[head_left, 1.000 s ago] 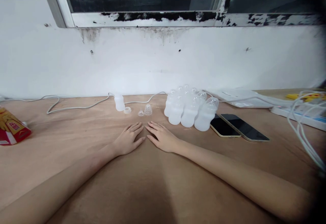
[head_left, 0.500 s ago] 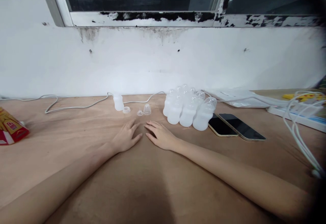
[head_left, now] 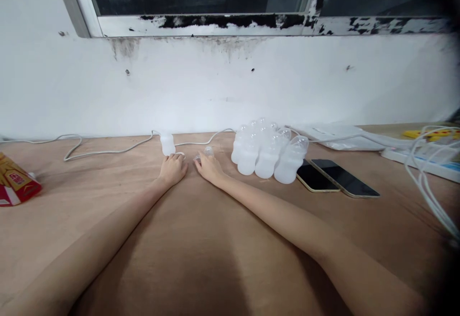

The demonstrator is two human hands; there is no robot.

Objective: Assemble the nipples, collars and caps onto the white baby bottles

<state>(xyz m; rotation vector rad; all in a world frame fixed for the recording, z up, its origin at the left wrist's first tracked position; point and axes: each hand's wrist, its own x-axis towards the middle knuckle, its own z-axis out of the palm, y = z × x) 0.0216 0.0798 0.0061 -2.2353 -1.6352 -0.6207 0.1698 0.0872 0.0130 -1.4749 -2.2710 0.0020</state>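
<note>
My left hand (head_left: 173, 169) reaches to a small white bottle collar ring (head_left: 180, 154), its fingers curled over it and hiding most of it. Just behind that hand stands an uncapped white baby bottle (head_left: 167, 143). My right hand (head_left: 210, 168) pinches at a small clear bottle nipple (head_left: 197, 157), which is largely covered by the fingers. A clear dome cap (head_left: 208, 150) shows behind the right hand, its lower part hidden.
Several capped white bottles (head_left: 266, 155) stand grouped right of my right hand. Two phones (head_left: 341, 178) lie beside them. A white cable (head_left: 108, 152) runs along the wall. A red and yellow box (head_left: 17, 181) sits far left; a plastic bag (head_left: 341, 136) lies back right.
Both hands have moved forward from flat on the table. The left has come to the collar ring, the right to the nipple, and their fingers have closed in.
</note>
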